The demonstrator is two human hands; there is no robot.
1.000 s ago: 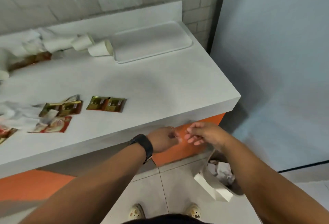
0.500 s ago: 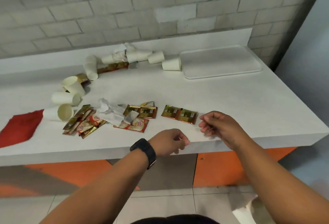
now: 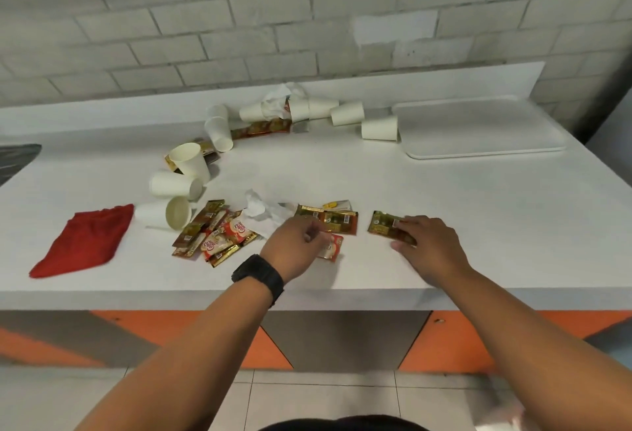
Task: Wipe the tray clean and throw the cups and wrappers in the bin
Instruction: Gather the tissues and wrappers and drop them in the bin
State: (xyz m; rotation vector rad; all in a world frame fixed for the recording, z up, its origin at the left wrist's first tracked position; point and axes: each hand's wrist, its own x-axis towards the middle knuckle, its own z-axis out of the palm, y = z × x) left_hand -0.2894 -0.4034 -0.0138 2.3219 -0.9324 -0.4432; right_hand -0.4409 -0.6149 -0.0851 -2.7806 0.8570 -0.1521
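A white tray (image 3: 478,129) lies empty at the back right of the white counter (image 3: 444,198). Several white paper cups (image 3: 379,127) lie tipped in an arc from the tray round to the left. Gold wrappers (image 3: 342,222) and a pile of red-and-white ones (image 3: 215,235) lie near the front edge. My left hand (image 3: 294,249) curls its fingers over a red-and-white wrapper (image 3: 334,248) that still rests on the counter. My right hand (image 3: 427,246) presses its fingers on a gold wrapper (image 3: 381,223), with the thumb at its near edge.
A red cloth (image 3: 82,242) lies at the front left. Crumpled tissue (image 3: 263,213) sits among the wrappers, more at the back (image 3: 277,98). A dark sink edge (image 3: 17,157) shows far left. A brick wall backs the counter. A blurred white shape (image 3: 502,410) is on the floor.
The view has swung from the bin on the floor back to the counter. Both hands, empty at the counter edge, have reached forward onto the wrappers.
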